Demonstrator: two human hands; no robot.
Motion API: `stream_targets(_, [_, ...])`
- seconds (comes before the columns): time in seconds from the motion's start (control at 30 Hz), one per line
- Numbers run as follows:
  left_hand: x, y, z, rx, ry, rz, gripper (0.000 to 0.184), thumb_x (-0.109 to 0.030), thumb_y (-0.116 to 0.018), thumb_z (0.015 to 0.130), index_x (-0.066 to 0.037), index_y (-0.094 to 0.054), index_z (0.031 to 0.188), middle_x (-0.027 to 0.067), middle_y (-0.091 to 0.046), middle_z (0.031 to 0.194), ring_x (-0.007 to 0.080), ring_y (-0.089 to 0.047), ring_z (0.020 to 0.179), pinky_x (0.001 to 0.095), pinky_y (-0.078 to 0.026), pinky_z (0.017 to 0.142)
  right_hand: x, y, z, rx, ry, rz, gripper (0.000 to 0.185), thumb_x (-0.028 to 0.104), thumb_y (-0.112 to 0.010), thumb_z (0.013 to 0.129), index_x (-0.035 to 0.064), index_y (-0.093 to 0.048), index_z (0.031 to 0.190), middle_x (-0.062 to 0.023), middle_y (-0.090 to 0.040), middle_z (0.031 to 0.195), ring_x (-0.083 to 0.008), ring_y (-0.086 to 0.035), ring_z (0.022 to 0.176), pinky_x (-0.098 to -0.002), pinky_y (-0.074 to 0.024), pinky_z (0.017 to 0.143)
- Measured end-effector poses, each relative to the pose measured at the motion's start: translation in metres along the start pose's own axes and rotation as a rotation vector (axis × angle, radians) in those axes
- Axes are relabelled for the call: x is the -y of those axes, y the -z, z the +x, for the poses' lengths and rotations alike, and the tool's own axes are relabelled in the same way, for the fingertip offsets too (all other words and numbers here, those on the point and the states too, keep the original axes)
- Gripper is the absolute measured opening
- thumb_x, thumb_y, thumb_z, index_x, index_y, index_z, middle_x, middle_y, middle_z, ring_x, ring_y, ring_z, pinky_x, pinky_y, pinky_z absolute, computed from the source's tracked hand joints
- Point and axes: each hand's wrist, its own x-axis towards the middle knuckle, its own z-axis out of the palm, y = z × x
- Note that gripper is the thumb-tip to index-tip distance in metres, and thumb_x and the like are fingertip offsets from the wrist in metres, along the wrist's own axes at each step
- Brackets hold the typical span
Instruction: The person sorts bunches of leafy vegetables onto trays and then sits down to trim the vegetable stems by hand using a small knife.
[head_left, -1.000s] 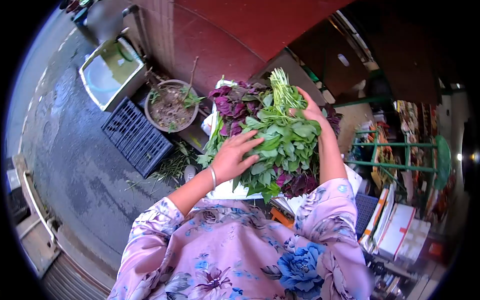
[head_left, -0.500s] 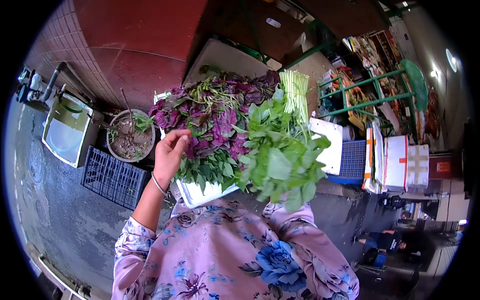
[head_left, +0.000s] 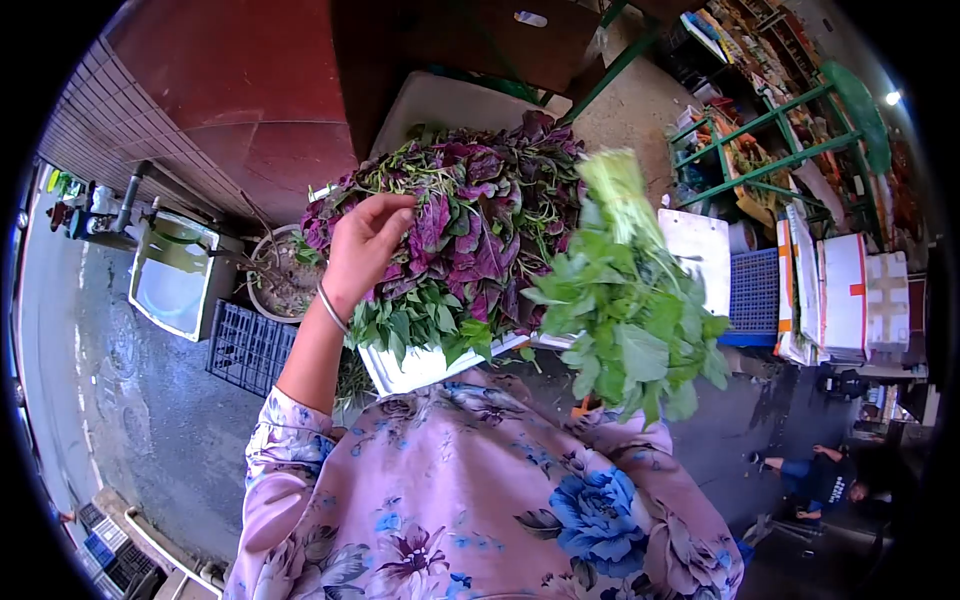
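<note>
A long bunch of leafy greens [head_left: 640, 320], pale stems away from me and leaves towards me, hangs in front of my right sleeve [head_left: 630, 432]. The leaves cover nearly all of my right hand, which holds the bunch up. My left hand [head_left: 365, 250], with a bangle at the wrist, is over the left part of a heap of purple-red amaranth [head_left: 480, 215]. Its thumb and forefinger pinch together; whatever may be between them is too small to tell. Green leaves [head_left: 415, 325] lie at the near side of the heap, over a white foam box [head_left: 410, 370].
To the left are a potted plant [head_left: 285, 280], a black crate [head_left: 245, 345] and a white basin of water [head_left: 170, 275]. On the right stand a blue crate [head_left: 752, 290], white boxes [head_left: 842, 290] and a green rack [head_left: 790, 150]. A person [head_left: 825, 480] is at lower right.
The bunch of greens has swung right, away from the amaranth, showing more of the heap and box edge. My left hand stays pinched over the heap. The view has shifted.
</note>
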Motion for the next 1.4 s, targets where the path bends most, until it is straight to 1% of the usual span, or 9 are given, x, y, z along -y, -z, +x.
stream_targets(0.3, [0.072,-0.027,0.028,-0.145,0.038,0.347,0.022,-0.011,-0.058,0.078,0.000,-0.057,0.097,0.0067,-0.061,0.084,0.0123,-0.057,0.077,0.0243,-0.044,0.071,-0.026,0.124,0.045,-0.264,-0.124,-0.301,0.051,0.015,-0.060,0.070,0.0020,-0.043,0.116,-0.0093,-0.054,0.101,-0.0233,-0.053,0.087,-0.0329,-0.0428,0.078])
stream_targets(0.6, [0.125,-0.074,0.138,-0.397,-0.034,0.826,0.035,-0.025,-0.061,0.076,0.003,-0.057,0.095,0.0113,-0.059,0.089,0.0189,-0.056,0.081,0.0283,-0.043,0.074,-0.040,0.175,0.129,-0.195,-0.266,-0.726,0.047,0.014,-0.058,0.070,0.0017,-0.046,0.113,-0.0094,-0.056,0.098,-0.0239,-0.054,0.084,-0.0335,-0.0436,0.075])
stream_targets(0.7, [0.142,-0.086,0.172,-0.311,0.166,0.531,0.038,-0.031,-0.060,0.078,0.003,-0.057,0.094,0.0090,-0.061,0.081,0.0177,-0.056,0.075,0.0281,-0.043,0.072,-0.042,0.180,0.159,-0.113,-0.287,-0.898,0.046,0.014,-0.058,0.070,0.0016,-0.047,0.112,-0.0095,-0.057,0.097,-0.0241,-0.055,0.082,-0.0337,-0.0438,0.074])
stream_targets(0.83, [0.155,-0.105,0.203,-0.205,0.515,0.619,0.063,-0.050,-0.061,0.071,0.004,-0.055,0.103,0.0092,-0.060,0.092,0.0172,-0.057,0.083,0.0269,-0.042,0.075,-0.039,0.184,0.205,-0.049,-0.230,-1.116,0.044,0.014,-0.057,0.070,0.0015,-0.048,0.111,-0.0095,-0.057,0.095,-0.0244,-0.055,0.081,-0.0339,-0.0442,0.073])
stream_targets(0.9, [0.141,-0.127,0.211,-0.252,0.779,0.358,0.074,-0.058,-0.061,0.066,0.006,-0.055,0.104,0.0101,-0.060,0.093,0.0170,-0.057,0.083,0.0272,-0.043,0.076,-0.035,0.175,0.240,-0.049,-0.102,-1.223,0.043,0.014,-0.057,0.070,0.0014,-0.048,0.111,-0.0095,-0.058,0.094,-0.0245,-0.055,0.080,-0.0341,-0.0443,0.072])
stream_targets(1.03, [0.147,-0.140,0.226,-0.059,0.902,0.028,0.063,-0.050,-0.056,0.074,0.002,-0.051,0.109,0.0082,-0.057,0.103,0.0176,-0.056,0.089,0.0298,-0.043,0.080,-0.027,0.145,0.318,-0.009,0.188,-1.207,0.042,0.014,-0.056,0.070,0.0013,-0.049,0.110,-0.0096,-0.058,0.092,-0.0248,-0.056,0.078,-0.0343,-0.0447,0.071])
stream_targets(1.13, [0.193,-0.100,0.241,0.094,0.897,-0.112,0.054,-0.047,-0.048,0.082,-0.004,-0.049,0.115,0.0066,-0.055,0.110,0.0177,-0.055,0.094,0.0311,-0.043,0.084,-0.041,0.127,0.347,0.093,0.194,-0.546,0.043,0.012,-0.056,0.069,0.0023,-0.049,0.111,-0.0092,-0.060,0.090,-0.0213,-0.056,0.076,-0.0321,-0.0448,0.071])
stream_targets(1.27, [0.183,-0.087,0.242,-0.003,1.038,0.207,0.062,-0.059,-0.048,0.076,-0.007,-0.055,0.108,0.0073,-0.059,0.101,0.0176,-0.057,0.083,0.0295,-0.045,0.080,0.009,0.067,0.292,0.045,-0.052,-0.788,0.063,0.034,-0.063,0.073,0.0007,-0.042,0.122,-0.0134,-0.053,0.110,-0.0199,-0.050,0.099,-0.0299,-0.0389,0.084])
stream_targets(1.4, [0.134,-0.095,0.223,-0.025,1.086,0.140,0.048,-0.042,-0.065,0.067,0.000,-0.061,0.089,0.0083,-0.062,0.082,0.0182,-0.059,0.068,0.0289,-0.047,0.066,-0.014,0.109,0.335,-0.101,0.036,-0.767,0.049,0.029,-0.063,0.074,0.0021,-0.050,0.112,-0.0066,-0.059,0.097,-0.0129,-0.054,0.086,-0.0250,-0.0414,0.070])
